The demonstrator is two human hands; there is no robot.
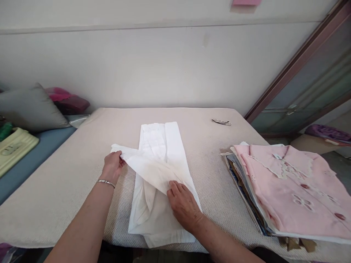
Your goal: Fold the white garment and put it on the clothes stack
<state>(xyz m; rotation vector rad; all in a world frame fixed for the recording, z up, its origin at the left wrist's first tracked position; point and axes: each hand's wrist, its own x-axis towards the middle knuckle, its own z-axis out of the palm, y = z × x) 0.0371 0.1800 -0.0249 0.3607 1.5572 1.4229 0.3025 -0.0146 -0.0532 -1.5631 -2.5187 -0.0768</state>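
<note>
Padded beige bench [68, 182] carries a white garment [161, 153]; left hand [112, 166] pinches its folded sleeve end, right hand [183, 204] presses flat, open, on the fabric.

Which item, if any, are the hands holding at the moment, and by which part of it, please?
The left hand pinches the end of a folded-over strip of the white garment; the right hand presses flat on its lower part.

A stack of folded clothes [287, 190] with a pink shirt on top sits at the right of the beige surface [68, 175]. A hair clip [221, 122] lies near the far edge. A grey cushion [31, 107] and a pale yellow tray [13, 148] rest at the left.
</note>
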